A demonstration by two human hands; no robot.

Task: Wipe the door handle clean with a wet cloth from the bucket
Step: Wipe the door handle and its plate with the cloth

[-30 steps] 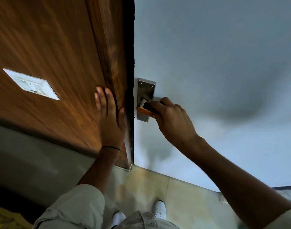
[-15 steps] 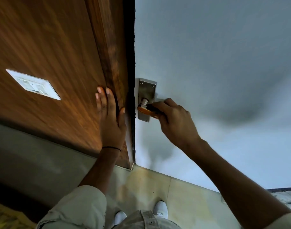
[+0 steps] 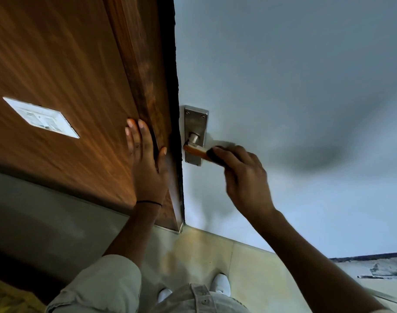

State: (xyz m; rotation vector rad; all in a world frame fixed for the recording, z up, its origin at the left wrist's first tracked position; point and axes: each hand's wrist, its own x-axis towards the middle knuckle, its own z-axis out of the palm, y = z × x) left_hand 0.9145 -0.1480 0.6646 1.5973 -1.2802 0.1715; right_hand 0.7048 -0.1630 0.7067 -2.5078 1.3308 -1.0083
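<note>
A metal handle plate point(image 3: 195, 122) sits on the pale grey door point(image 3: 283, 75), with a round spindle and an orange-brown lever point(image 3: 194, 150) sticking out to the right. My right hand point(image 3: 245, 177) is closed around the lever's outer part, with a dark cloth point(image 3: 215, 154) pinched under its fingers against the lever. My left hand point(image 3: 146, 163) lies flat on the brown wooden frame point(image 3: 145, 71) just left of the handle and holds nothing. No bucket is in view.
A white switch plate point(image 3: 40, 117) is set in the wooden panel at the left. Below are beige floor tiles point(image 3: 256, 274), my white shoes point(image 3: 220, 284) and pale trousers. A dark gap runs between frame and door.
My right hand has slid with the cloth to the right along the lever, away from the plate, uncovering the spindle and inner lever. My left hand has stayed on the frame.
</note>
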